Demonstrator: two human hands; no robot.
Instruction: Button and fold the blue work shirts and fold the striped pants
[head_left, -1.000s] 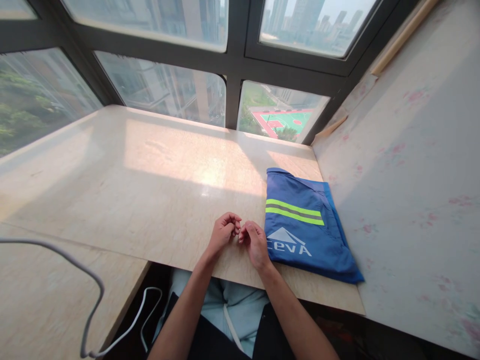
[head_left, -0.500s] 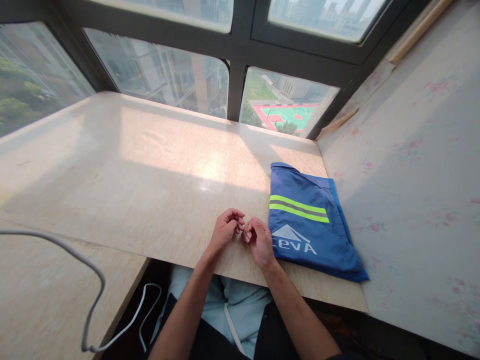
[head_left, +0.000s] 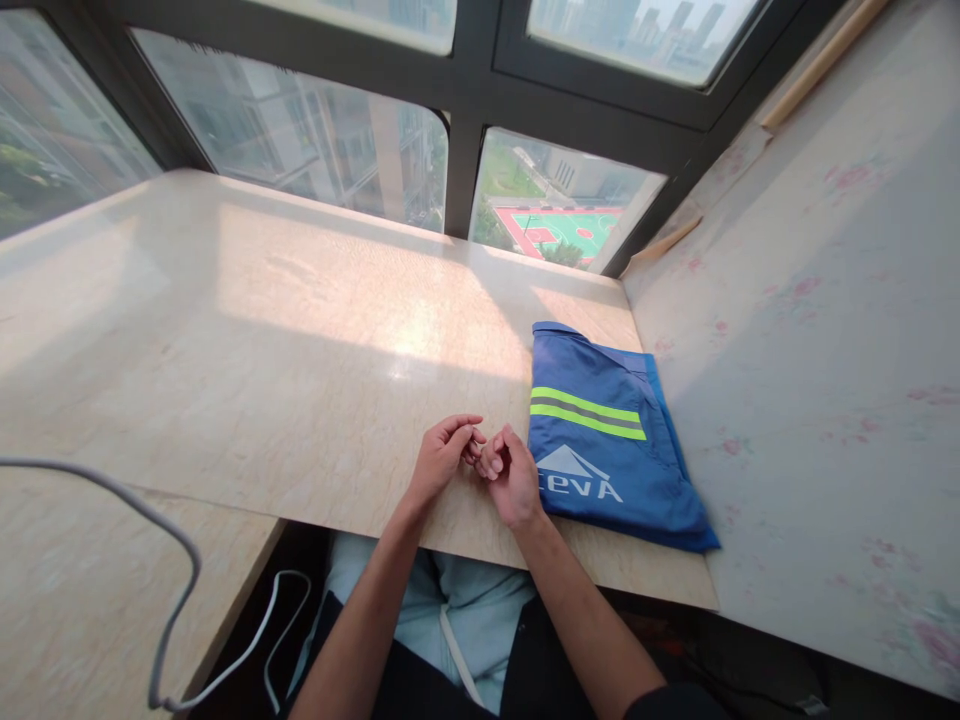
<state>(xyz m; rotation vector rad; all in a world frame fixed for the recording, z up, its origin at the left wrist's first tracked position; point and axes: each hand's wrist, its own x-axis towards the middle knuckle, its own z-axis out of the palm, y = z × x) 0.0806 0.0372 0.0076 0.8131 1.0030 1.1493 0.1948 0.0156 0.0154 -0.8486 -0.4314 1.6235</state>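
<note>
My left hand and my right hand rest on the near edge of a beige marble ledge, fingers curled and their tips touching each other. Nothing shows inside either hand. Just right of my right hand lies a folded blue garment with two yellow-green reflective stripes and a white logo. It lies flat against the right wall, and my right hand's back almost touches its left edge.
Dark-framed windows run along the far edge of the ledge. A pale floral wall closes the right side. A white cable loops over the lower left ledge and hangs down beside my lap.
The view has shifted slightly. My fingers have moved a little against each other, with the left fingers now stretched more toward the right hand. The garment stays put.
</note>
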